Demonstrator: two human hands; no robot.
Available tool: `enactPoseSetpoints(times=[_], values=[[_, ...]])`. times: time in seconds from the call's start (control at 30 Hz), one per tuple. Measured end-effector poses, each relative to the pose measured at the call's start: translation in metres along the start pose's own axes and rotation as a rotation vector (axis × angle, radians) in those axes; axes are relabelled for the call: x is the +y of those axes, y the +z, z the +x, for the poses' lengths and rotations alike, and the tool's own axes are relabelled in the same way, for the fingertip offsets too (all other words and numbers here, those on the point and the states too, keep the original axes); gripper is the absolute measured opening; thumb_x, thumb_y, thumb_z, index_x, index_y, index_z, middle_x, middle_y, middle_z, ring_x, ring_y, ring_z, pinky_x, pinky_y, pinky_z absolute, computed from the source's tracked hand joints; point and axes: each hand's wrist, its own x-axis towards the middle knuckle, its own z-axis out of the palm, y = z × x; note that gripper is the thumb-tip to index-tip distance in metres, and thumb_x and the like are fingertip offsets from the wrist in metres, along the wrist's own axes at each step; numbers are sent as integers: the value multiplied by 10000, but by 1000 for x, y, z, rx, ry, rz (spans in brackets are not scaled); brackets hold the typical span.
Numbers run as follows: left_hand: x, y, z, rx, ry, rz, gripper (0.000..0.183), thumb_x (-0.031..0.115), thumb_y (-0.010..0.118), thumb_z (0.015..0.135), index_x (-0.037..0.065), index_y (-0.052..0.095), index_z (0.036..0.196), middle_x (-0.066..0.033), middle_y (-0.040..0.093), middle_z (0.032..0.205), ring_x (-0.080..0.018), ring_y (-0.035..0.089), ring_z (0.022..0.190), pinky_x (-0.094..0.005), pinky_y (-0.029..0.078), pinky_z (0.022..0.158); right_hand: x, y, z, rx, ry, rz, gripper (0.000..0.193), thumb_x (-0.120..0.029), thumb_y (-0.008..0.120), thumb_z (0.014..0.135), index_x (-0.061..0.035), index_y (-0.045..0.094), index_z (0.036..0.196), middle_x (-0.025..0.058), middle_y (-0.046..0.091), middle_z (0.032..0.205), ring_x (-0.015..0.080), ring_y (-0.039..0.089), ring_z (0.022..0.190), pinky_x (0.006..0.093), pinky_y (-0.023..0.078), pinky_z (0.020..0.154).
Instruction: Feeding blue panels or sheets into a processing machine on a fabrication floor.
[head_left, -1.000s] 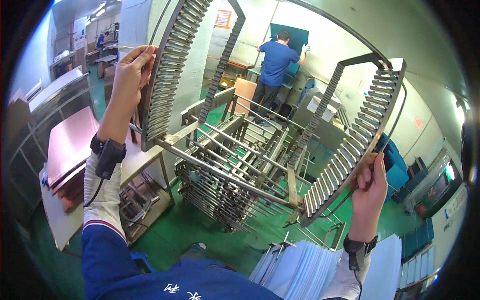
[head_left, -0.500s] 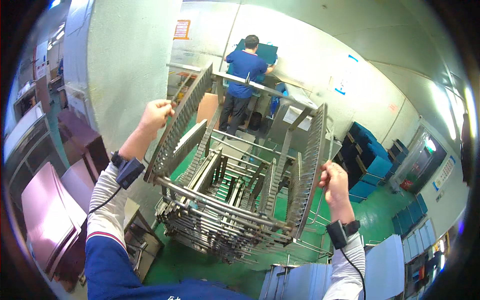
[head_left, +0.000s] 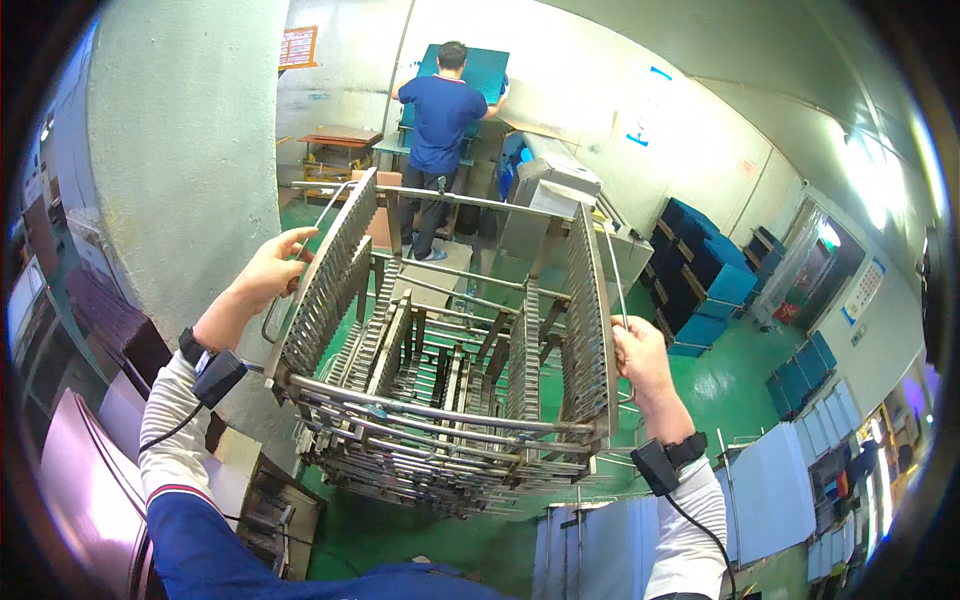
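Note:
Between my hands is a metal slotted rack [head_left: 450, 410] with toothed side plates and round crossbars. It sits level on or just above a stack of similar metal racks [head_left: 400, 475]; I cannot tell if it touches them. My left hand [head_left: 272, 270] is closed around the thin rod handle on the rack's left side. On the opposite side, my right hand [head_left: 643, 358] has its fingers curled round the other rod handle. Each wrist wears a small black box with a cable.
A co-worker in blue [head_left: 446, 110] faces the far wall, holding a dark green panel [head_left: 485, 72]. A pillar [head_left: 185, 200] rises at left. Blue-green stacked panels [head_left: 705, 270] stand at right, pale blue panels [head_left: 770, 490] at lower right, and brownish sheets [head_left: 85, 480] at lower left.
The rack has gone from tilted to nearly level, its far side dropping toward the stack. Both hands moved with it. My view has turned slightly right.

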Motion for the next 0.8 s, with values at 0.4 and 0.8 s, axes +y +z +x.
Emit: enactPoseSetpoints(times=[0.4,0.8], values=[[-8,-1,5,-29,32,27,576,-89,443,763,39,524,1319,-72,607,1033,-69,508,534,-206,413,448,28,-61,-16,114,111,-242,268,-180,535,954,-25,630,1151,-24,520,612,62,451,466,228,357,392],[-32,-8,-2,78,51,211,606,-91,385,737,81,562,1290,-76,602,1131,-124,563,594,-253,460,494,34,-42,-56,42,135,-178,408,-209,588,900,-26,556,1264,84,652,822,133,592,617,290,483,482]])
